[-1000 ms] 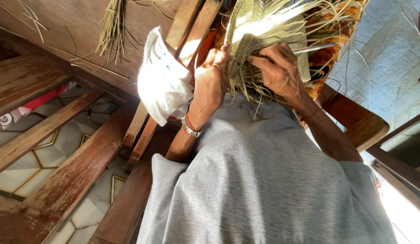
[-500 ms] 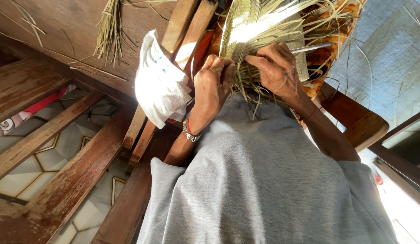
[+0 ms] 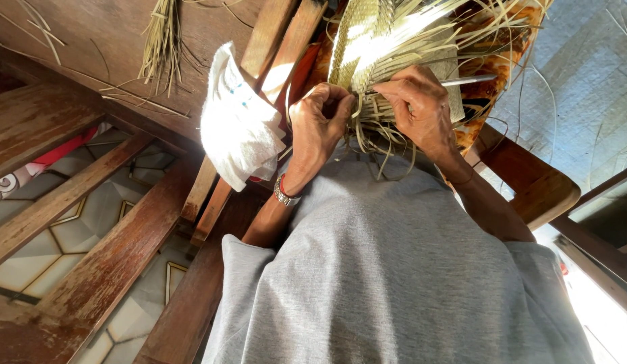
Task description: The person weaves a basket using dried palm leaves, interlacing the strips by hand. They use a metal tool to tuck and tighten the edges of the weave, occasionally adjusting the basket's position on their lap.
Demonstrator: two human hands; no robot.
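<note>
Head view: left hand (image 3: pixel 321 123) had curled tighter onto the straw weave (image 3: pixel 377 40); right hand (image 3: pixel 421 108), gripping a thin tool (image 3: pixel 465 81), stayed put.

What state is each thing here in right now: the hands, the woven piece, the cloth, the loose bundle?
Left hand: curled shut on the leaf strips.
Right hand: pinching strips, a thin metal tool under its fingers.
Woven mat: half woven, loose strip ends sticking out.
White cloth: crumpled, draped on a wooden slat.
Straw bundle: loose, untouched.
</note>
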